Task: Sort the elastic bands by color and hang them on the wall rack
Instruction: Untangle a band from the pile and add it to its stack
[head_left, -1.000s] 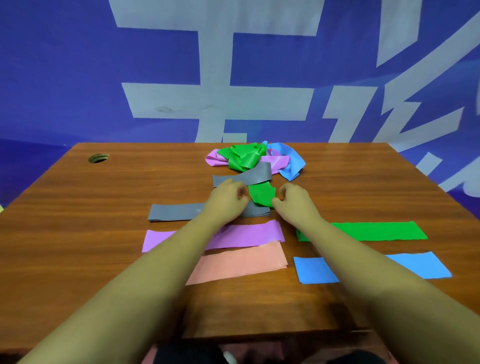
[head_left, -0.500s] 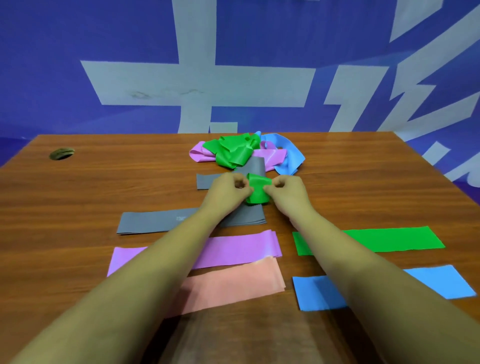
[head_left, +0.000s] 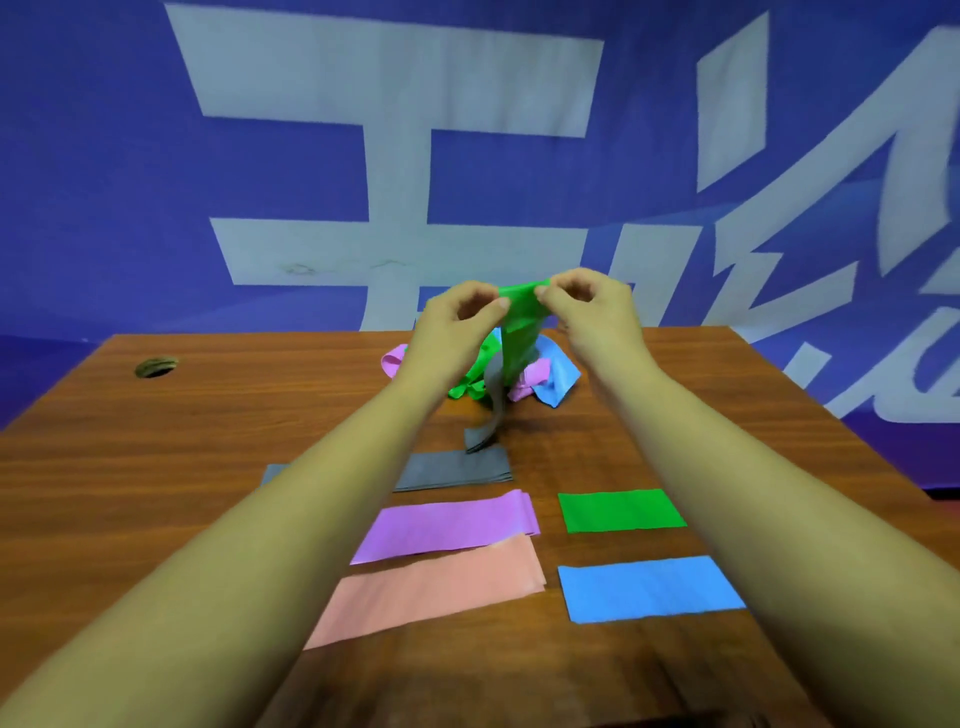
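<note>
**Green band raised over the sorted rows**

Nearest, flat on the wooden table (head_left: 208, 415): a peach band (head_left: 431, 587) on the left and a blue band (head_left: 649, 587) on the right, apart. Just beyond, a purple band (head_left: 452, 525) touching the peach one's far edge, with a flat green band (head_left: 621, 510) to its right. Further back, a flat grey band (head_left: 452, 467), partly hidden by the left forearm. Above that, lifted off the table: a held green band (head_left: 519, 317), pinched at its top edge by thumb and fingertips of the left hand (head_left: 457, 322) and the right hand (head_left: 592, 306), draping down between them. Alongside, a grey strip (head_left: 493, 400) dangling, lower end touching the flat grey band. Behind, a tangled pile (head_left: 550, 379) of pink, blue and green bands. Far left, a hole (head_left: 156, 366) in the tabletop.
</note>
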